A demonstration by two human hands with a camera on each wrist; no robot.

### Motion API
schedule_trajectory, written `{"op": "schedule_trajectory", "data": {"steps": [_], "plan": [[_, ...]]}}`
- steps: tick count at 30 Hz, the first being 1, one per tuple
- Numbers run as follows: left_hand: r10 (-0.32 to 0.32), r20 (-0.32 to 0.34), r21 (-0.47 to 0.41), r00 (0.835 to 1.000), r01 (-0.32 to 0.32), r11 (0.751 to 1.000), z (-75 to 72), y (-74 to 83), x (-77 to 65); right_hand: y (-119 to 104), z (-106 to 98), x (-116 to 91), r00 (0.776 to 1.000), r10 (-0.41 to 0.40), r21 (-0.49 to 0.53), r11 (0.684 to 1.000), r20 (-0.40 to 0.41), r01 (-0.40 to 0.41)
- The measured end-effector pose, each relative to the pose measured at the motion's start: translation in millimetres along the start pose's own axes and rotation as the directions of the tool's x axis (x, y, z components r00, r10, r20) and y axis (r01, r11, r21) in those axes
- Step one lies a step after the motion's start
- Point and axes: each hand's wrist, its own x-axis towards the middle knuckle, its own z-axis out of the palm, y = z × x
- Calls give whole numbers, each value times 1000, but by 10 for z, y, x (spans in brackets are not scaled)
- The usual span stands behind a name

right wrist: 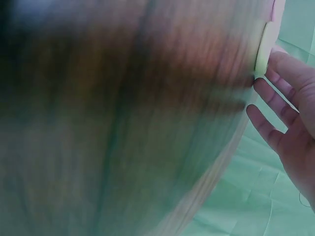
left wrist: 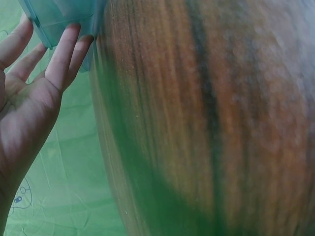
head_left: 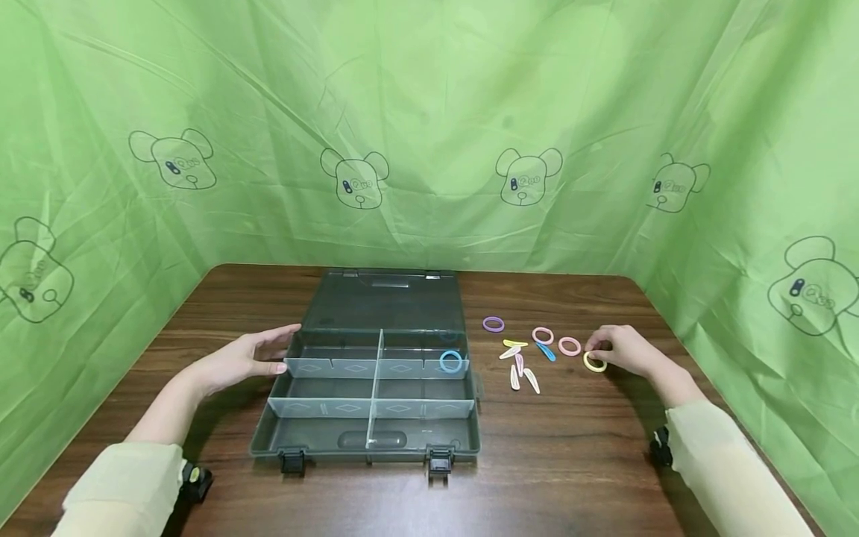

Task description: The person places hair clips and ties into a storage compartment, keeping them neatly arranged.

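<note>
A dark translucent organizer box (head_left: 309, 452) lies with its lid (head_left: 392, 298) folded back, and pale dividers (head_left: 322, 407) split it into several compartments. My left hand (head_left: 243, 361) rests its straight fingers against the box's left side; the left wrist view shows the fingertips (left wrist: 73, 30) at the box wall. A blue hair tie (head_left: 451, 352) overlaps the rear right divider. Right of the loose pieces, my right hand (head_left: 624, 349) pinches the edge of a yellow hair tie (head_left: 594, 370) at the tabletop. In the right wrist view its other fingers (right wrist: 266, 129) spread beside the tie.
Between box and right hand lie a purple hair tie (head_left: 493, 330), two pink hair ties (head_left: 569, 353), a blue hair clip (head_left: 546, 353), a yellow clip (head_left: 515, 343) and several pale clips (head_left: 532, 380). Black latches (head_left: 439, 461) stick out at the box's front. Green cloth (head_left: 429, 224) surrounds the wooden table (head_left: 564, 477).
</note>
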Motion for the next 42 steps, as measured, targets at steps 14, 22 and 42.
{"op": "schedule_trajectory", "data": {"steps": [14, 22, 42], "plan": [[-1, 7, -6, 1000, 1, 1000, -2, 24, 13, -26, -57, 17, 999, 14, 16, 1000, -46, -14], [-9, 3, 8, 1000, 9, 1000, 1, 18, 9, -183, -190, 58, 997, 75, 50, 996, -8, -74], [-5, 3, -8, 1000, 6, 1000, -3, 29, -10, -766, -511, 226, 983, -40, 22, 999, -182, 44]]}}
